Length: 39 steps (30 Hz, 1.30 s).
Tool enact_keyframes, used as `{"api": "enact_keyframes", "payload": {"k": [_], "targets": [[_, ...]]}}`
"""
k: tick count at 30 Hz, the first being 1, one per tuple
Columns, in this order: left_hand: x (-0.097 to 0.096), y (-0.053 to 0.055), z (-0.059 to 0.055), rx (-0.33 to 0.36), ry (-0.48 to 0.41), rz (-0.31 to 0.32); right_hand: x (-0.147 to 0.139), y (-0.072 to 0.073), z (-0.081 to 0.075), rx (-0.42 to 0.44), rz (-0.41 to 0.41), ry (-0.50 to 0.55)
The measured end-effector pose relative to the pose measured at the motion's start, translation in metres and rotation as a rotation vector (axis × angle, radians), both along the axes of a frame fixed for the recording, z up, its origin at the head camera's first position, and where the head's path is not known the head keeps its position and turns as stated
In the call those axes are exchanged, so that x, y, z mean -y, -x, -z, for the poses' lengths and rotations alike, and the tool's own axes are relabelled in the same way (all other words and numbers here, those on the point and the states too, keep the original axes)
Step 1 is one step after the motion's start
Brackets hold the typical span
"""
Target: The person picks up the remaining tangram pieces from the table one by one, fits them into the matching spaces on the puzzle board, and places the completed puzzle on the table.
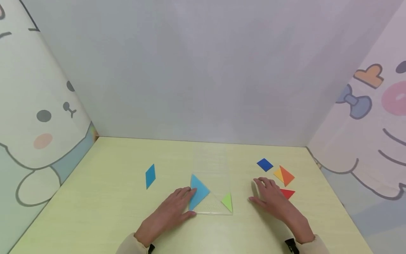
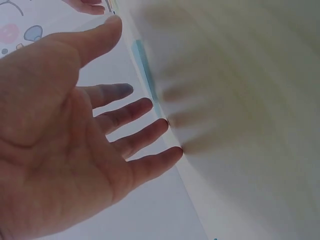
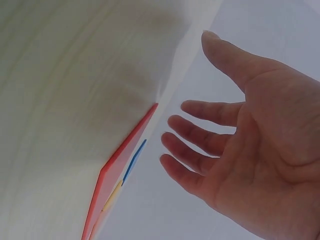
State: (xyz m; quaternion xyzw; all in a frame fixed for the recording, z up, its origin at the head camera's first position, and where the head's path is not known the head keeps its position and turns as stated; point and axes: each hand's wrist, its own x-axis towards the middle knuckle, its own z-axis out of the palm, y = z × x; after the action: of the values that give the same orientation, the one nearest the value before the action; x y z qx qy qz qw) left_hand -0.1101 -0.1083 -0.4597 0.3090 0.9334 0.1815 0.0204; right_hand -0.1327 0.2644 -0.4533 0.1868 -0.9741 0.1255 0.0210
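Observation:
A clear rectangular tray (image 1: 211, 213) lies mid-table, with a light-blue triangle (image 1: 198, 192) in its left corner and a small green triangle (image 1: 227, 202) at its near right corner. My left hand (image 1: 168, 214) is at the tray's left side, fingertips right at the light-blue triangle, its fingers fairly straight in the left wrist view. My right hand (image 1: 275, 203) hovers above the table with loosely bent fingers and nothing in them. It partly covers a red triangle (image 1: 288, 193), whose edge also shows in the right wrist view.
Left of the tray lies a blue parallelogram (image 1: 150, 176). To the right are a dark-blue square (image 1: 264, 164), an orange triangle (image 1: 287, 176) and a yellow triangle (image 1: 278, 174) touching it. A pale wall (image 1: 203, 70) rises behind the table, with cartoon-printed panels on both sides.

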Motion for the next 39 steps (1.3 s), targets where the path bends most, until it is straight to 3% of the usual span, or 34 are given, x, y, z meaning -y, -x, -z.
{"api": "enact_keyframes", "payload": {"k": [10, 22, 32, 39], "targets": [[0.003, -0.002, -0.001, -0.066, 0.054, 0.068, -0.015, 0.001, 0.000, 0.014, 0.007, 0.014], [0.005, -0.001, 0.000, -0.172, 0.074, 0.105, -0.029, -0.002, -0.004, 0.000, 0.004, 0.055], [0.006, -0.001, -0.001, -0.164, 0.064, 0.105, -0.040, -0.003, 0.001, 0.014, 0.026, 0.032], [0.007, -0.001, -0.001, -0.124, 0.048, 0.105, -0.045, -0.003, 0.001, 0.071, 0.049, 0.026]]}}
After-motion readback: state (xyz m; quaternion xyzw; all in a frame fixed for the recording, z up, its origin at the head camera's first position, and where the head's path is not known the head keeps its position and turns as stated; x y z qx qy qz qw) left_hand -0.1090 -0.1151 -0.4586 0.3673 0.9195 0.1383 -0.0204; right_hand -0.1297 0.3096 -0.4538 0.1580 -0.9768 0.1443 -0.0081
